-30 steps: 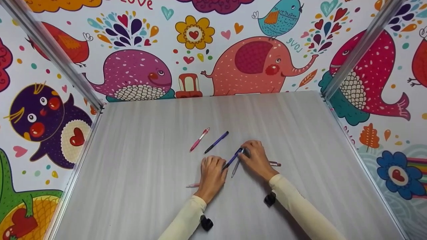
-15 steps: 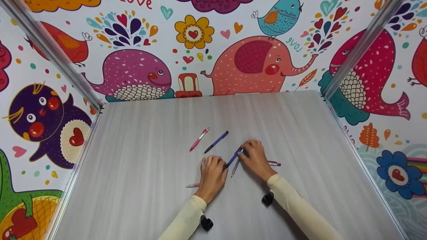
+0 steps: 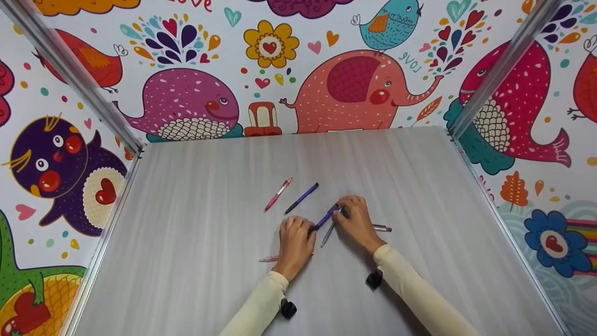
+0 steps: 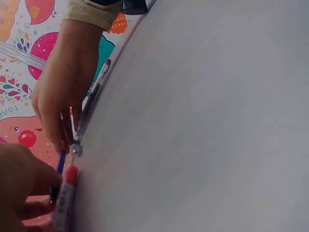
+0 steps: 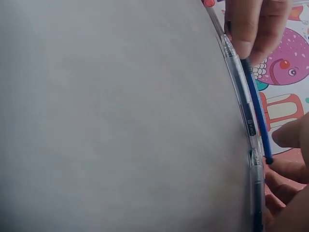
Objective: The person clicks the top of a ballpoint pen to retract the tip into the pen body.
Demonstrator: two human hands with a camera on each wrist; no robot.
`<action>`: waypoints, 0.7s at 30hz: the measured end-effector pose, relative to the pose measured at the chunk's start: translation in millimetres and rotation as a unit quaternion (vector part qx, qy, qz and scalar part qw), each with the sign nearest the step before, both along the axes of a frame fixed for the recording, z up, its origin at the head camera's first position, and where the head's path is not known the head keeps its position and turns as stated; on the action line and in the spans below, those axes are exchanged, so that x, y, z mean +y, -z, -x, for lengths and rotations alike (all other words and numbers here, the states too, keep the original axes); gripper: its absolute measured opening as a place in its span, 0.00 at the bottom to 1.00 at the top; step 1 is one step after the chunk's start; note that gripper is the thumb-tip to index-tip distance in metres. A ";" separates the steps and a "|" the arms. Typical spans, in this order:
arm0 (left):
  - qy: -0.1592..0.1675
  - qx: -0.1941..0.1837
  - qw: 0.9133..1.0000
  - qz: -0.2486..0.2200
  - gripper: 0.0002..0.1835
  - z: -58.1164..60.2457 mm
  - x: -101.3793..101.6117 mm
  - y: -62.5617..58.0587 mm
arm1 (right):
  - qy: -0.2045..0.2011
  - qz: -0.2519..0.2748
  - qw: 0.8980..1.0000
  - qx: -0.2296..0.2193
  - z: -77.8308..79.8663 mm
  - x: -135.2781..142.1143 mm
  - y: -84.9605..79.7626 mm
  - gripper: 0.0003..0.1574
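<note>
Between my two hands, a blue pen (image 3: pixel 325 217) with a black grip lies slanted on the table. My left hand (image 3: pixel 296 242) pinches its near, black end; in the right wrist view, left fingertips (image 5: pixel 245 48) show on that end. At the far end, my right hand (image 3: pixel 357 224) holds the pen between curled thumb and fingers. A clear pen (image 3: pixel 328 236) with a dark refill points out from beneath the right hand. Past that hand, a pen with a dark red end (image 3: pixel 383 228) shows partly. Under the left wrist lies a red-tipped clear pen (image 3: pixel 269 258), its middle hidden.
Farther up the grey table (image 3: pixel 210 196) lie a pink pen (image 3: pixel 278 194) and a second blue pen (image 3: pixel 301 198), side by side and slanted. Patterned walls (image 3: pixel 196 102) with metal posts enclose the back and sides.
My left hand has shifted slightly forward with the near end of the blue pen, and a bit of the red-tipped pen now shows to its right. The right hand has barely moved.
</note>
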State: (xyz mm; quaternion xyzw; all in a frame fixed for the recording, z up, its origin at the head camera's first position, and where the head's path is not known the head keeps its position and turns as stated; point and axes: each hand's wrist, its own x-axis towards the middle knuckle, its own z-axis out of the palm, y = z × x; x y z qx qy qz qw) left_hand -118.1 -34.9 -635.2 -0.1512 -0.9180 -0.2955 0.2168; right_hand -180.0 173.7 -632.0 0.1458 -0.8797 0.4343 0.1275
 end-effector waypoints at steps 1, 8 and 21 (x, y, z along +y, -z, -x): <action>-0.002 -0.003 1.000 -0.009 0.06 0.6 0.0 -1.3 | -0.001 0.012 1.000 0.003 -0.8 0.3 0.1 0.15; -0.018 -0.023 0.998 -0.062 0.07 6.7 2.3 -8.7 | 0.002 0.076 0.995 0.065 -1.7 2.7 5.1 0.15; 0.027 -0.020 0.988 -0.152 0.10 13.6 4.8 0.8 | -0.012 0.079 0.996 0.033 -10.1 6.7 -15.0 0.21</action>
